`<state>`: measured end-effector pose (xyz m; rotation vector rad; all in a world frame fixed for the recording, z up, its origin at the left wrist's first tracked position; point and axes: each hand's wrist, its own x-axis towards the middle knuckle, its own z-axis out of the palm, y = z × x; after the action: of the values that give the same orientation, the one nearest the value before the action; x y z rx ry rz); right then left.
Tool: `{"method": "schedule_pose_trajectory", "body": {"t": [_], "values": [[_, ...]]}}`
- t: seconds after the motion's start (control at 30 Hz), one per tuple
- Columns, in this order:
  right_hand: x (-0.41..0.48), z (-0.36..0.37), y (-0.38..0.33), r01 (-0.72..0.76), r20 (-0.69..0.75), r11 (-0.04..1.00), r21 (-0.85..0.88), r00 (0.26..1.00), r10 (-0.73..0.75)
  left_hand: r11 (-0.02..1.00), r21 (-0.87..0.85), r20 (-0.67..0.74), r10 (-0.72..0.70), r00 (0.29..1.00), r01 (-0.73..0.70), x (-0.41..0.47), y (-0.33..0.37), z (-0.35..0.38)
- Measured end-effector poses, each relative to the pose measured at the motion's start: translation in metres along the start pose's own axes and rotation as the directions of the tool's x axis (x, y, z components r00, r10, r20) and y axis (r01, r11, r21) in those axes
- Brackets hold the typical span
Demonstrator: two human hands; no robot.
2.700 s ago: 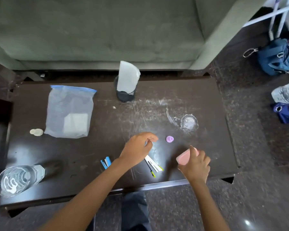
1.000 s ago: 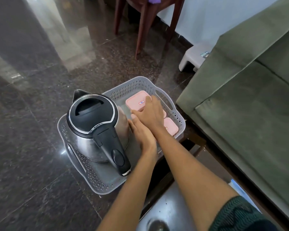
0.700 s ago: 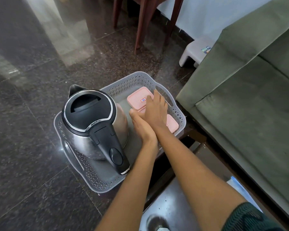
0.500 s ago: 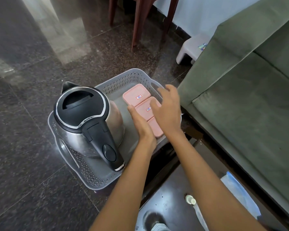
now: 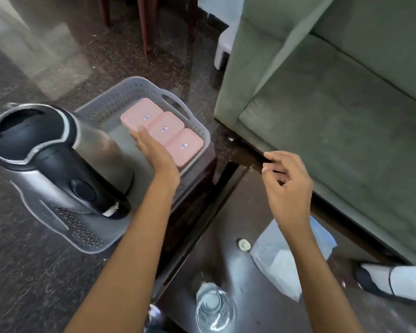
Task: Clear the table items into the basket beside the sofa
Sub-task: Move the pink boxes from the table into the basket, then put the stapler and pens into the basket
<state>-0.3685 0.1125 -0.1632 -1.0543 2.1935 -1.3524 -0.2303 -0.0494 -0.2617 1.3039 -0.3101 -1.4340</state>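
Three pink boxes (image 5: 164, 130) newly uncovered

I see a perforated grey plastic basket (image 5: 139, 90), matt pink plastic boxes (image 5: 165, 131), a brushed-metal kettle (image 5: 58, 162) with glossy black plastic lid, a glossy dark wood table (image 5: 231, 255), a matt green cloth sofa (image 5: 334, 111).

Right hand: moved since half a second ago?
Yes. The right hand has pulled back from over the pink boxes in the basket, toward the table.
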Motion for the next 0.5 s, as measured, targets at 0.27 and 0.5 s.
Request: {"method": "schedule_pose_trajectory", "body": {"t": [0.27, 0.5], "values": [[-0.069, -0.118, 0.061, -0.254, 0.128, 0.967, 0.016, 0.960, 0.250, 0.593, 0.401, 0.694, 0.301, 0.654, -0.698, -0.193, -0.040, -0.007], [-0.175, -0.245, 0.140, -0.565, 0.233, 0.825, -0.022, 0.799, 0.554, 0.486, 0.587, 0.809, -0.360, 0.464, -0.647, -0.334, -0.133, -0.060]]}}
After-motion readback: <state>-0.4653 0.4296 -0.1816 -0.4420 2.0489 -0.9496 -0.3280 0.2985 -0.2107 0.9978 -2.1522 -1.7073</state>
